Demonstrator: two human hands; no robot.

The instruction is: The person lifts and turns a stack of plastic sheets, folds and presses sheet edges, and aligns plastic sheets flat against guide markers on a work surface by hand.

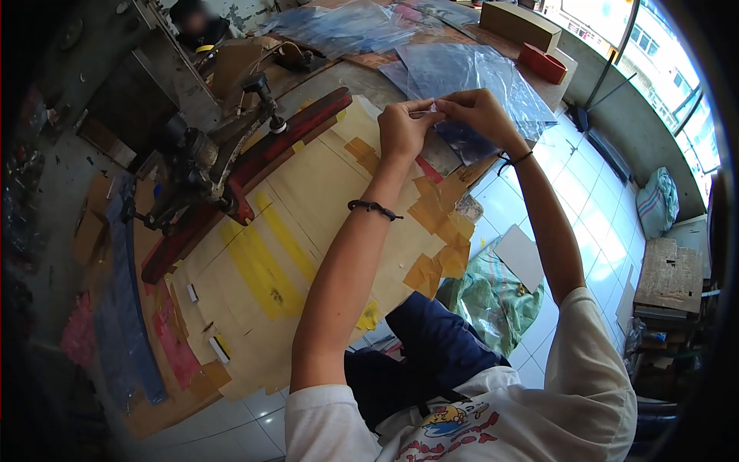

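Note:
My left hand [406,127] and my right hand [479,115] meet above the far right end of the work table. The fingertips of both are pinched together at the near edge of a clear plastic sheet [469,69]. My fingers hide most of the pinched bit. More bluish plastic [466,145] lies beneath my right hand. Left of my forearms, a tan board [296,204] with yellow and brown tape covers the table. Across it lies a long red bar [265,158] of a dark metal clamping machine [192,154].
Plastic sheets [346,27] are piled at the back, near a cardboard box [519,27] and a red tape ring [543,63]. Another person [198,23] is at the far left. A green sack [496,296] lies on the tiled floor [593,200] at right.

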